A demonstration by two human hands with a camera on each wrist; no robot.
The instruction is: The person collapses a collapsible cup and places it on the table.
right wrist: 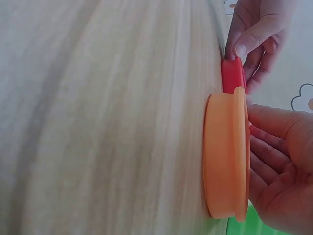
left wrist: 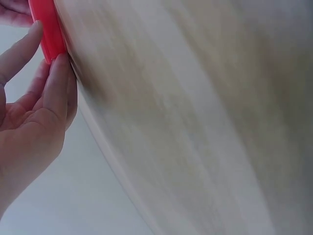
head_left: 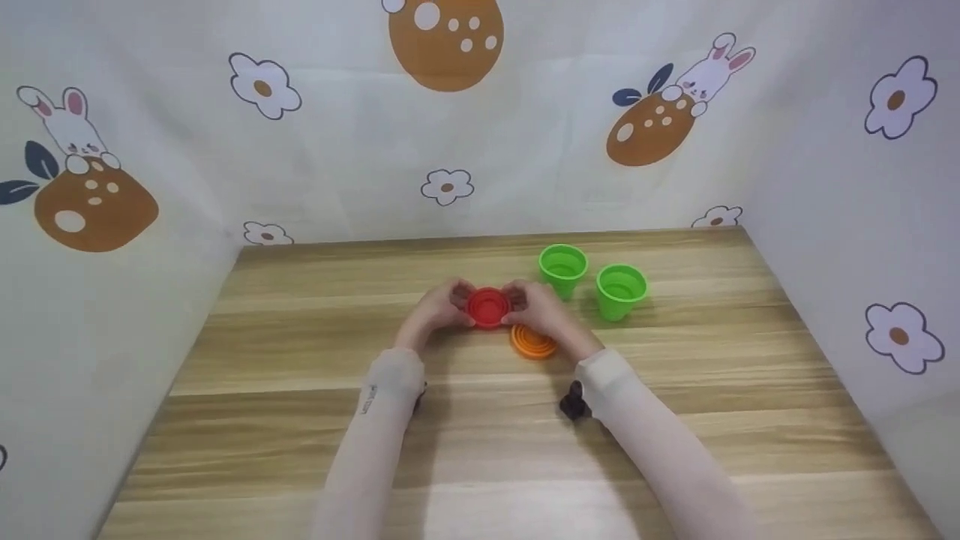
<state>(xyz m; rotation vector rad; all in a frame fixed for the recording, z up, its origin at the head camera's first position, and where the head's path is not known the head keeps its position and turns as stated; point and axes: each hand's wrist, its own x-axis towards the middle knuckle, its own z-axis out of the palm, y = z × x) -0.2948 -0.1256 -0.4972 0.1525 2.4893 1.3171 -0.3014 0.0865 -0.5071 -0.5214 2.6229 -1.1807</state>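
Note:
A red collapsible cup (head_left: pixel 488 308), folded flat into rings, sits low on the table between both hands. My left hand (head_left: pixel 444 306) pinches its left side, thumb in front and fingers behind; the left wrist view shows the fingertips on the red rim (left wrist: pixel 47 32). On the opposite side my right hand (head_left: pixel 541 306) grips the cup with thumb and fingers. An orange collapsible cup (head_left: pixel 533 343), also folded flat, lies just in front of the right hand and is partly covered by it. In the right wrist view the orange cup (right wrist: pixel 222 156) hides part of the red one.
Two green cups stand extended and upright behind and right of the right hand, one green cup (head_left: pixel 563 268) farther back, the other green cup (head_left: pixel 621 291) nearer. A patterned cloth (head_left: pixel 337 150) rises along the back and sides of the wooden table (head_left: pixel 300 442).

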